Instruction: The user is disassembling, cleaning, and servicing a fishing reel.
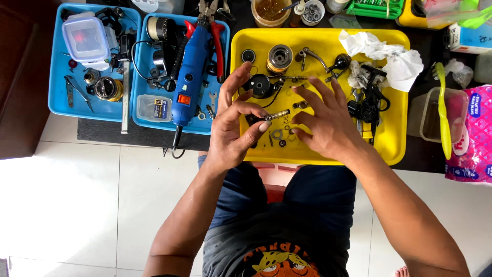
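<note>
Head view looks down on a rectangular yellow plastic tray (394,149) strewn with reel parts, over which the left hand (233,125) pinches a small ribbed metal shaft (277,115) between thumb and fingers, while the right hand (328,120) hovers spread, grasping nothing.

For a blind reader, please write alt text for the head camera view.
A person's left hand pinches a small metal shaft over a yellow tray of small parts, while the right hand hovers beside it. Two blue trays at left hold tools, including a blue rotary tool.
</note>
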